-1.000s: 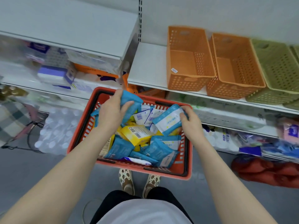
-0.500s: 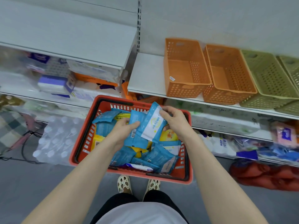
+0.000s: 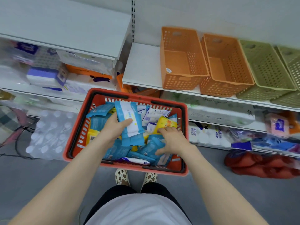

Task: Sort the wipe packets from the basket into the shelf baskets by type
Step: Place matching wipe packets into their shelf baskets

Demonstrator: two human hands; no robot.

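Head camera looks down at a shop aisle with shelves. Far on the left, a big pack of water bottles [image 3: 50, 135] sits on the floor under the low shelf. A purple and white box [image 3: 45, 77] lies higher up among soft packs. In the middle is the red basket [image 3: 76, 127], right in front of the person. It is full of wipe packets [image 3: 146, 150], mostly blue ones with some yellow and white ones mixed in. The left hand [image 3: 113, 129] is inside the basket. Its fingers and thumb are wrapped round a few blue and white packets [image 3: 129, 122], which stand up a bit tilted above the pile. Just to the right, a yellow packet [image 3: 167, 122] lies on top of the pile near the far right corner of the basket. The right hand [image 3: 172, 140] is spread over the pile. Its fingertips touch the near edge of the yellow packet, and its thumb sticks out to the side, so it is not gripping anything. Up on the white shelf [image 3: 142, 67] stands an orange basket [image 3: 181, 62], with a second orange basket [image 3: 227, 65] touching its right side. Next to that is a green basket [image 3: 267, 70], and another green basket [image 3: 290, 62] shows at the edge. Low on the right, a red bag [image 3: 259, 164] lies on the floor.
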